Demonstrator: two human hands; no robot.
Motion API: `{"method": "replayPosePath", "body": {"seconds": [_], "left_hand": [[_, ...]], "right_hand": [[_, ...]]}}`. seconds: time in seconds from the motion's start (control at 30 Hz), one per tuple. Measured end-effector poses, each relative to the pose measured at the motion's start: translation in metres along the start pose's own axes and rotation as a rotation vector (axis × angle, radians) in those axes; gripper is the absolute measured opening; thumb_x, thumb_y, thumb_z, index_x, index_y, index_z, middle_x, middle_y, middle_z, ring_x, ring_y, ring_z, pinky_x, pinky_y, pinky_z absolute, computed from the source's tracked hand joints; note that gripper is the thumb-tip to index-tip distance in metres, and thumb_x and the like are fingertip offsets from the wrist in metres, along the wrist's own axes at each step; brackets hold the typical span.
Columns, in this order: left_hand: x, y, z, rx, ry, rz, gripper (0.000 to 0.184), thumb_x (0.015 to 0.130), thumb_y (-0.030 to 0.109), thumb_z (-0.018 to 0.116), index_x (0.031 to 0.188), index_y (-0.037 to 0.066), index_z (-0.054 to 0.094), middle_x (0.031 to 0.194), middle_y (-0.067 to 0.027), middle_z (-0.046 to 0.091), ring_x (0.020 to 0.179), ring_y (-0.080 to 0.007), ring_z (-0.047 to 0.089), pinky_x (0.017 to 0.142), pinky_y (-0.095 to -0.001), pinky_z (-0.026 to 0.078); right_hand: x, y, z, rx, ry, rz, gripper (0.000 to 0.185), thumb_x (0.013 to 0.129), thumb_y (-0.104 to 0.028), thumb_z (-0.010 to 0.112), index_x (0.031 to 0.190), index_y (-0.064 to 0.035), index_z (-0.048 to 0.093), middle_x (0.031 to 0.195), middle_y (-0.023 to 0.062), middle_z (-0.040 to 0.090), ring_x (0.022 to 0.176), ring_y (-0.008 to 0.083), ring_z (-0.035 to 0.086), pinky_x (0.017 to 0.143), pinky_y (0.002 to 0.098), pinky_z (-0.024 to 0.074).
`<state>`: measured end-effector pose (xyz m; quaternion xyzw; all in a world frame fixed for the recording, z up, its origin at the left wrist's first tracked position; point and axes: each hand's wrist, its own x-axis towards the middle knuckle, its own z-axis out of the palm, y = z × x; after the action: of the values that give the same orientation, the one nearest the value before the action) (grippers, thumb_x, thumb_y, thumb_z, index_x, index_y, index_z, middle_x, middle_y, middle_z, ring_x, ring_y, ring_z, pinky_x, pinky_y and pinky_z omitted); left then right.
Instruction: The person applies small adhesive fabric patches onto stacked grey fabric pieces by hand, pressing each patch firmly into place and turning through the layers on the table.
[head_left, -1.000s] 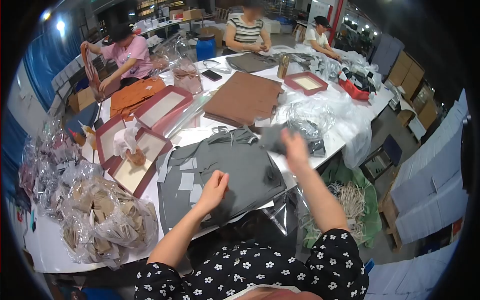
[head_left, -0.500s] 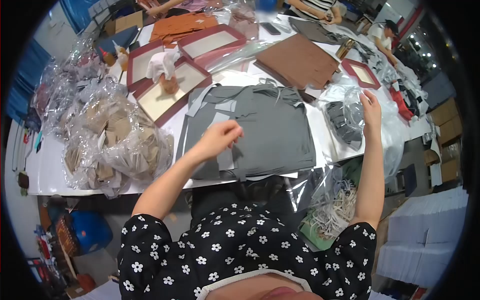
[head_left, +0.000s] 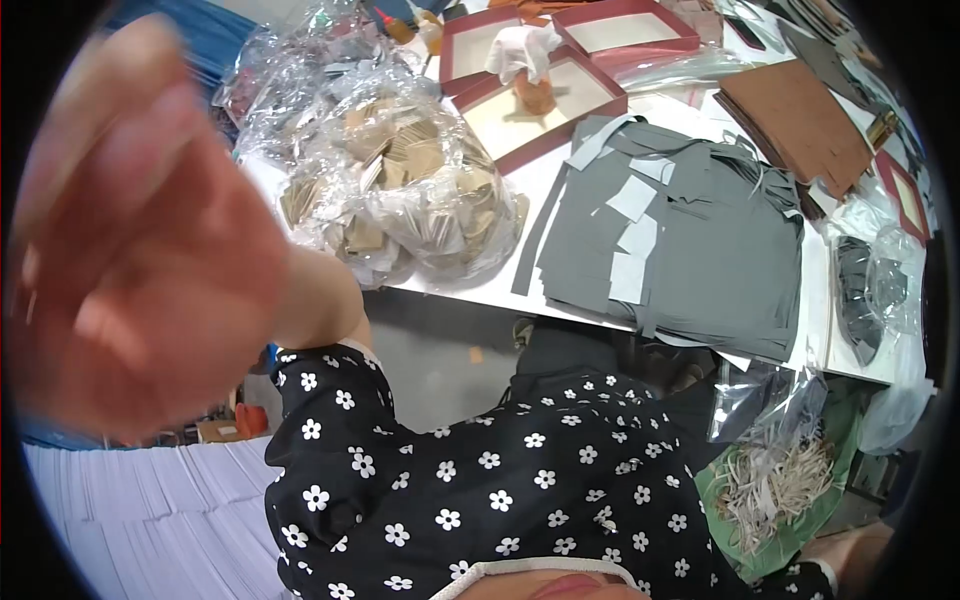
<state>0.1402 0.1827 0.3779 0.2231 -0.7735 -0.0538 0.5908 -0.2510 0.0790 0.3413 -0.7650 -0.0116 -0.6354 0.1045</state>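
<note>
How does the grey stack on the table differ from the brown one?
The grey stack looks larger and lies by the table's near edge; the brown stack lies farther back. Pale pieces and loose strips lie on the grey stack, while the brown stack's top looks mostly plain. Both are flat piles of thin sheets on the white table.

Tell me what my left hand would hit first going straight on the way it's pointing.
Nothing, as far as the picture shows: your left hand, blurred and close to the camera, seems to point up toward the picture's edge. The blue sheeting beside the fingertips looks farther back, though depth is unclear.
</note>
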Motion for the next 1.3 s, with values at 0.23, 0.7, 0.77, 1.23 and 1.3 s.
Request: {"method": "replayPosePath", "body": {"seconds": [0.23,0.7,0.77,1.23,1.3], "left_hand": [[0.013,0.056,0.002,0.082,-0.378,0.017,0.029,0.097,0.026,0.047,0.102,0.001,0.060,0.084,-0.0075,0.057,0.073,-0.0198,0.050,0.067,-0.0370,0.041],[-0.005,0.062,0.053,0.227,-0.595,0.016,0.026,0.095,0.024,0.050,0.107,0.002,0.058,0.092,-0.0082,0.057,0.081,-0.0213,0.051,0.073,-0.0378,0.041],[-0.008,0.058,0.059,0.216,-0.610,0.004,0.026,0.095,0.024,0.051,0.108,0.002,0.057,0.093,-0.0083,0.057,0.083,-0.0215,0.051,0.074,-0.0379,0.041],[-0.043,-0.010,0.122,0.028,-0.602,0.116,0.028,0.093,0.022,0.054,0.113,0.003,0.055,0.101,-0.0090,0.057,0.091,-0.0229,0.052,0.081,-0.0387,0.040],[-0.040,-0.019,0.132,-0.010,-0.593,0.147,0.028,0.093,0.022,0.054,0.114,0.003,0.055,0.103,-0.0091,0.057,0.092,-0.0231,0.052,0.082,-0.0388,0.040]], "right_hand": [[-0.011,-0.015,0.014,0.106,-0.014,-0.028,0.040,0.098,-0.030,0.047,0.125,-0.0011,0.056,0.126,0.0126,0.059,0.121,0.0225,0.051,0.103,0.0359,0.0377],[-0.011,-0.036,0.007,0.156,0.021,-0.098,0.046,0.096,-0.037,0.047,0.128,-0.0046,0.052,0.127,0.0140,0.057,0.121,0.0252,0.051,0.104,0.0397,0.0375],[-0.010,-0.038,0.006,0.149,0.025,-0.094,0.047,0.096,-0.038,0.047,0.129,-0.0051,0.052,0.127,0.0143,0.057,0.121,0.0255,0.051,0.104,0.0403,0.0375],[0.024,-0.089,0.001,-0.073,0.096,-0.264,0.053,0.094,-0.046,0.047,0.132,-0.0085,0.048,0.128,0.0157,0.056,0.122,0.0282,0.050,0.104,0.0441,0.0374],[0.026,-0.100,-0.002,-0.119,0.135,-0.313,0.054,0.094,-0.047,0.047,0.133,-0.0090,0.048,0.128,0.0159,0.056,0.122,0.0286,0.050,0.104,0.0447,0.0374]]}}
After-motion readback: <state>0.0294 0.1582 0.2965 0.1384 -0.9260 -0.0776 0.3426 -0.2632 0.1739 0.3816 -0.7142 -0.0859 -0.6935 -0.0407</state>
